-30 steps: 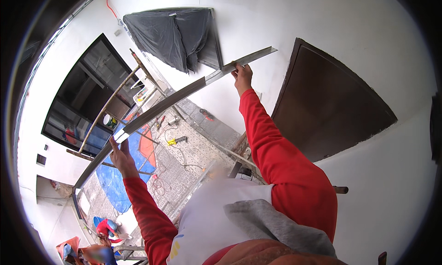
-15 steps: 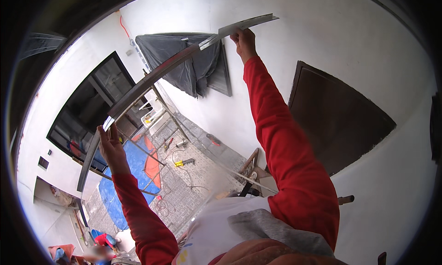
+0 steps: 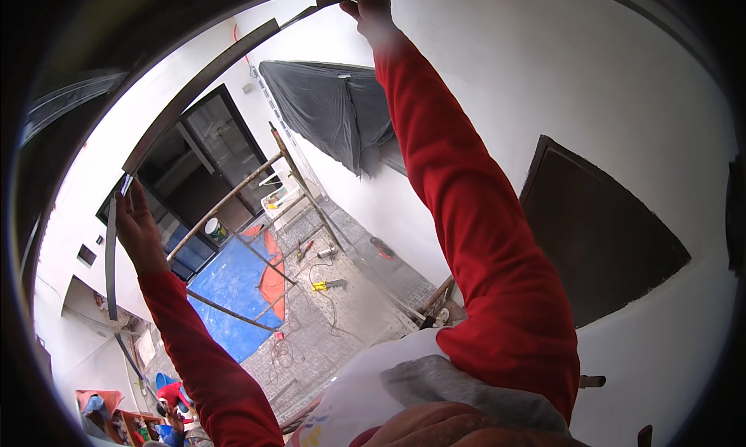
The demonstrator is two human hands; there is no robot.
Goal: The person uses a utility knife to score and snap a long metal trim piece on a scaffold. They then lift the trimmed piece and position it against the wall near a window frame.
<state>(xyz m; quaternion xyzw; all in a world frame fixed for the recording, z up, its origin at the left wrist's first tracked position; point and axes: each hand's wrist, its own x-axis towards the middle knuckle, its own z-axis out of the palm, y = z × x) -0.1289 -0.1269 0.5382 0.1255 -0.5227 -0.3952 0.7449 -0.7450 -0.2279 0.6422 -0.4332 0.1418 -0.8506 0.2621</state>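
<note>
Raised overhead, a long thin grey metal channel (image 3: 203, 82) spans between my two hands, its dull face toward me. Shiny narrow stretches show near each hand, with a further grey length beyond each. My left hand (image 3: 137, 228) grips the lower left part, its fingers up against the metal. At the top, my right hand (image 3: 370, 13) pinches the other end section from below. The channel runs slanted, its right end higher in view. Part of each grip is hidden behind the metal.
Below stands a pole scaffold frame (image 3: 227, 205) over a blue tarp (image 3: 233, 293). A yellow power tool (image 3: 329, 285) and cords lie on the tiled floor. Black sheeting (image 3: 322, 105) covers a wall opening; a dark panel (image 3: 602, 233) is at right. A person (image 3: 174, 400) works lower left.
Both hands have moved up and to the left, carrying the metal channel toward the upper edge of view. My head view has shifted slightly too.
</note>
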